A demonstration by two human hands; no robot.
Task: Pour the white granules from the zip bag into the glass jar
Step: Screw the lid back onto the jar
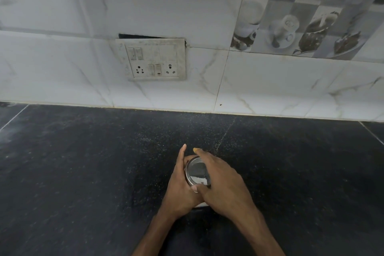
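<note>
The glass jar (pixel 197 172) stands on the black counter near the front middle, seen from above, with a shiny metal lid on top. My left hand (pixel 179 189) wraps around the jar's left side. Over the lid lies my right hand (pixel 222 185), its fingers gripping the lid's rim from the right. Most of the jar's body is hidden by both hands. No zip bag is in view.
The dark speckled counter (pixel 83 172) stretches left and right of the jar. A white tiled wall (pixel 270 85) rises behind it, with a switch and socket plate (pixel 154 59) above the counter's back edge.
</note>
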